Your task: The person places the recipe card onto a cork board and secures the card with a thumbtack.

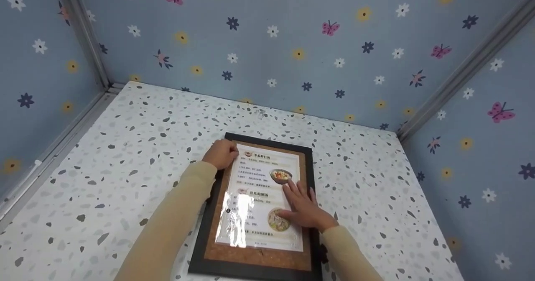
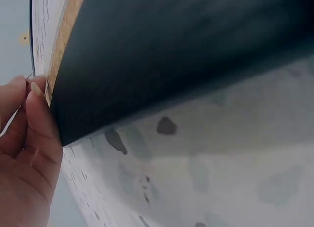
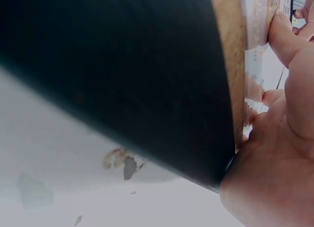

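Note:
A cork board [image 1: 250,256] with a black frame [image 1: 310,168] lies on the speckled tabletop, and a glossy printed recipe sheet [image 1: 250,180] with two food pictures covers most of its cork. At the sheet's top left corner is my left hand [image 1: 220,153]. Its thumb and fingertips pinch a small thin thing against the corner in the left wrist view; I cannot tell its kind. My right hand [image 1: 307,210] presses flat on the sheet's right side, fingers spread over its lower picture, with the wrist crossing the frame's right edge. A small dark round spot shows at the sheet's left edge.
White speckled tabletop [image 1: 138,147] surrounds the board. Blue panels [image 1: 271,42] printed with flowers and butterflies enclose it at the back, left and right, joined by grey metal corner strips [image 1: 464,67]. Bright glare crosses the lower left of the sheet.

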Motion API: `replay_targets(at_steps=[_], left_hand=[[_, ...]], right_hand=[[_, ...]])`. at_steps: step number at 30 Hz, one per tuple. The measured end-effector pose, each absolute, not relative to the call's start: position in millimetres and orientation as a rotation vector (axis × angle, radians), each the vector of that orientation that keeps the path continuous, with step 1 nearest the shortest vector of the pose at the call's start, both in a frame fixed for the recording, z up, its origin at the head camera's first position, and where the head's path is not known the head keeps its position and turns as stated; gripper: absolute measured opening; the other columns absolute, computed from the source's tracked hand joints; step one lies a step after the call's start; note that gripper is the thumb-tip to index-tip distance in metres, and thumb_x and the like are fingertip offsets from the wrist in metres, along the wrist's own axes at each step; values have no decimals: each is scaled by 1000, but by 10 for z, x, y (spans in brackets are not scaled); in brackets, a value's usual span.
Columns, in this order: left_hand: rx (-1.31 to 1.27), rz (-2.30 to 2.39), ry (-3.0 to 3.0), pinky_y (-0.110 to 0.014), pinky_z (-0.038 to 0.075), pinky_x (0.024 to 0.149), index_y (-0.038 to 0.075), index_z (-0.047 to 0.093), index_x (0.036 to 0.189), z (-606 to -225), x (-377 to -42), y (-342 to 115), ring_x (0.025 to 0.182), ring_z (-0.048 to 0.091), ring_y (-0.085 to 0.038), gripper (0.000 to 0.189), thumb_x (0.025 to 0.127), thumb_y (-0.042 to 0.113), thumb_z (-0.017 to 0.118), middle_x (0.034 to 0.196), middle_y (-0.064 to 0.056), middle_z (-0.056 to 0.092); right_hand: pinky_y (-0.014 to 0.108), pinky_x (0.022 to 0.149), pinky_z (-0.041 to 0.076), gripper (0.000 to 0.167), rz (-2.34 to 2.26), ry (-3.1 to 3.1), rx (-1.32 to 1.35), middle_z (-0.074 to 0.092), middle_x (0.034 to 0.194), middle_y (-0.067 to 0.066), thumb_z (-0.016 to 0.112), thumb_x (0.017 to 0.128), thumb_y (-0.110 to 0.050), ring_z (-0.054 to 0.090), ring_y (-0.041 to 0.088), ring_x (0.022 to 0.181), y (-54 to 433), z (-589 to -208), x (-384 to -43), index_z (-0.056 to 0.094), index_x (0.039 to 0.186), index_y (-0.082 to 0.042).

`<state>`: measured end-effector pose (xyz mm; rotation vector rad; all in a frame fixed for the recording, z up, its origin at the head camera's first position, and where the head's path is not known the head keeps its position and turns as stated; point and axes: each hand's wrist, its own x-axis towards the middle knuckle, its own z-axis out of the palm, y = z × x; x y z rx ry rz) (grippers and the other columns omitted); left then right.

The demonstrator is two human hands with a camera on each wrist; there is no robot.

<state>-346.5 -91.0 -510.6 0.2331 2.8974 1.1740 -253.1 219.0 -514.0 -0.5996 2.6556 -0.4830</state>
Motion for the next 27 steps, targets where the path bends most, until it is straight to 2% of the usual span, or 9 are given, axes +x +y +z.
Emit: replay_targets(at_steps=[14, 20, 27], left_hand=[[149, 1135, 2880, -39, 50, 64, 5, 75, 93, -5097, -3559, -846, 71, 60, -23, 18, 97, 14, 60, 88, -9, 68], [102, 1151, 2876, -36, 45, 60, 6, 74, 87, -5095, -3569, -838, 65, 56, -20, 20, 97, 13, 59, 78, -8, 65], [40, 1162, 2887, -36, 45, 59, 8, 72, 84, -5113, -3610, -803, 63, 55, -20, 18, 96, 12, 59, 79, -7, 66]], right_hand=[[53, 114, -11, 89, -468, 2660, -585, -3, 165, 0, 55, 91, -64, -11, 27, 149, 2197, -5145, -2527, 17, 160, -20], [55, 114, -10, 89, -511, 2649, -608, 0, 165, 4, 56, 92, -61, -10, 29, 149, 2189, -5136, -2521, 17, 159, -17], [55, 114, -10, 89, -512, 2652, -622, 1, 165, 5, 56, 93, -60, -9, 30, 149, 2188, -5134, -2517, 17, 159, -16]])
